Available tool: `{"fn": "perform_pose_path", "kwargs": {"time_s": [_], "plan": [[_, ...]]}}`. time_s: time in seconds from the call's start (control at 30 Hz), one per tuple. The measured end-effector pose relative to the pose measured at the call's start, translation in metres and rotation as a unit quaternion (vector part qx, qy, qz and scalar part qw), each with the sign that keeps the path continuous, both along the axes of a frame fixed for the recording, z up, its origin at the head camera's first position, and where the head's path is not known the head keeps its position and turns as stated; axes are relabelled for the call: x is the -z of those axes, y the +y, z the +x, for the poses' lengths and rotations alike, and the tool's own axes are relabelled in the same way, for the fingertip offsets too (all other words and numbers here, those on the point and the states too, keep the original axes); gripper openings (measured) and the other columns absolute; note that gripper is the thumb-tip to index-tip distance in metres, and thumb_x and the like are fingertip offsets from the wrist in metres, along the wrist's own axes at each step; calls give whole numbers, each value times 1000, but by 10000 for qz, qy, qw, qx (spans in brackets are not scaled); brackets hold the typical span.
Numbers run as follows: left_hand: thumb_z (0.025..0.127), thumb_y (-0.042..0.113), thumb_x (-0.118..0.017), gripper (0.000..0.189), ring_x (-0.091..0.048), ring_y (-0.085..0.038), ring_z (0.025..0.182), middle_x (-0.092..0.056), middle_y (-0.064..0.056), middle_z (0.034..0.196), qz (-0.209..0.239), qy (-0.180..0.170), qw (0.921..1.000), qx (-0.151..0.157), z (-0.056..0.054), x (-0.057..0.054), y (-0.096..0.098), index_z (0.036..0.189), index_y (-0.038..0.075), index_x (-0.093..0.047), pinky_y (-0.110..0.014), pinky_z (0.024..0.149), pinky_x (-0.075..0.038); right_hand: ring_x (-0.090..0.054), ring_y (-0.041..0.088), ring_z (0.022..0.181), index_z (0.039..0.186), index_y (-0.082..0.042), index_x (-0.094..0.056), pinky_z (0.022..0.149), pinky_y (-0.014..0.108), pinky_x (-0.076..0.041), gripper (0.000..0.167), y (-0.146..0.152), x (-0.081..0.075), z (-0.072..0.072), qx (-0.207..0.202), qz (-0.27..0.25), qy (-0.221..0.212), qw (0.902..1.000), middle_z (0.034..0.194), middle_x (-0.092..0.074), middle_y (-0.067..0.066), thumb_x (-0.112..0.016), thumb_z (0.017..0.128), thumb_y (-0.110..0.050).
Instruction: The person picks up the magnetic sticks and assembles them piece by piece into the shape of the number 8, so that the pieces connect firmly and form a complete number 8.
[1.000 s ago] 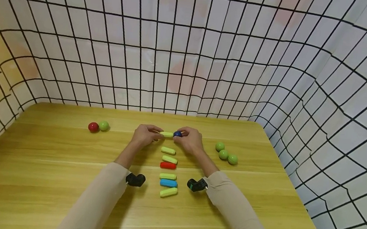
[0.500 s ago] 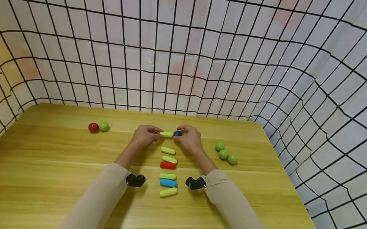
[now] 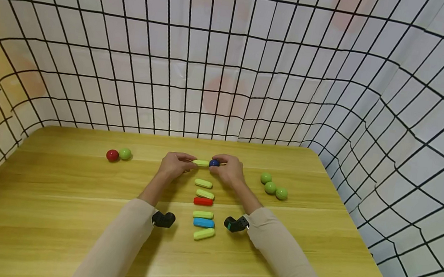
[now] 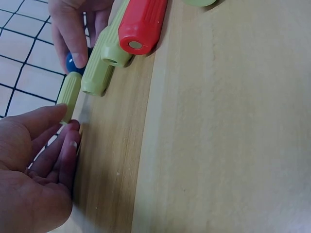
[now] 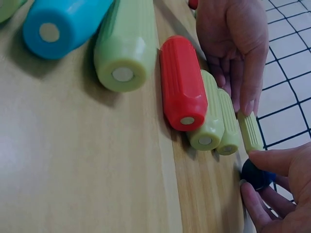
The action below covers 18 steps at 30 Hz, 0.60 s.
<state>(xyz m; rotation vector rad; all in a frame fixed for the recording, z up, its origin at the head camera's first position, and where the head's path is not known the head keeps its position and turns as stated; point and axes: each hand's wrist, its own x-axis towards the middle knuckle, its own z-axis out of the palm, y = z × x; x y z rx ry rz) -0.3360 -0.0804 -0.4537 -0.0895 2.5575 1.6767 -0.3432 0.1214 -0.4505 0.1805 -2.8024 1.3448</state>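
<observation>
And here we are at the far side of the wooden table, both hands meeting over one ribbed yellow-green rod! Its long axis runs from left to right, straight across the gap between the fingers. The left hand is the nearer one to it, thumb and fingers pinching its left tip. At the other end sits a glossy dark-blue ball, gripped by the curled fingers of the right hand. Rod tip and ball seem to meet, right on the rod's axis, and in my judgement that line-up is what the coming move hangs on: a tilt at either wrist could spoil it. Whether the pair rests on the wood or floats just above, I cannot tell.

Nearer the person, a column of loose rods lies roughly parallel to the held one, a red rod and a light-blue rod among them (the red one shows a pale disc in its end, perhaps a magnet).
</observation>
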Motion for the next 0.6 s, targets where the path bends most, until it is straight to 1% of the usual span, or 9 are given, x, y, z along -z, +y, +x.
{"fn": "perform_pose_path", "kwargs": {"time_s": [0.23, 0.47, 0.6], "plan": [[90, 21, -78, 27, -68, -20, 87, -77, -11, 107, -23, 68, 10000, -11, 1, 0, 1, 115, 9, -78, -25, 69, -50, -68, 29, 109, 118, -11, -76, 96, 43, -53, 33, 0, 1, 0, 37, -44, 71, 10000, 117, -75, 11, -81, 86, -17], [90, 21, -79, 28, -68, -20, 87, -77, -11, 108, -84, -29, 10000, 27, 1, -1, -1, 115, 11, -78, -25, 69, -51, -67, 28, 108, 117, -13, -76, 95, 43, -53, 32, 0, 3, 1, 95, -3, 80, 9999, 115, -75, 9, -82, 86, -18], [89, 21, -79, 32, -70, -20, 88, -77, -13, 109, -98, -82, 9999, 89, 2, -4, -3, 119, 11, -76, -26, 71, -52, -67, 28, 109, 118, -14, -76, 95, 43, -53, 32, 0, 4, 1, 111, -20, 84, 9999, 115, -76, 8, -82, 86, -18]]}}
